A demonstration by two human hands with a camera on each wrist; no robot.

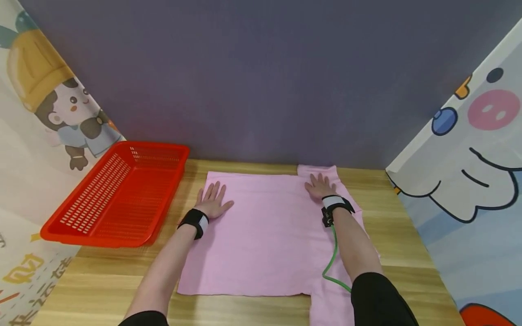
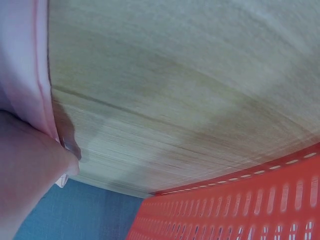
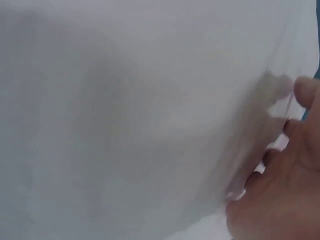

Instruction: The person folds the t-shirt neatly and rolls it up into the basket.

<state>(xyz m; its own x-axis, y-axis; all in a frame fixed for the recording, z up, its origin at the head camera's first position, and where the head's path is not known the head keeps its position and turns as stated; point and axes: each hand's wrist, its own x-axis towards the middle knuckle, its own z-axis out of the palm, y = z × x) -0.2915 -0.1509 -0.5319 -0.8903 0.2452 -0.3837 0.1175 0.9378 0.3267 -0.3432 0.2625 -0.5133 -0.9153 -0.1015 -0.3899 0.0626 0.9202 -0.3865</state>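
Pink cloth (image 1: 261,231) beneath left grip (image 1: 210,203) and right grip (image 1: 320,186); both spread, seemingly grasping nothing; right-wrist view blurred.

The pink cloth (image 1: 261,226) in the middle of the head view looks like soft, matt knit fabric, mostly smooth, with light creasing at right. Under it, the table (image 1: 408,235) has a wood-grain surface with a faint sheen. At left, the basket (image 1: 169,194) is glossy, slotted red plastic. The wall (image 1: 261,81) across the top looks matt and evenly smooth. The sleeve (image 1: 379,299) at lower right is matt black cloth.
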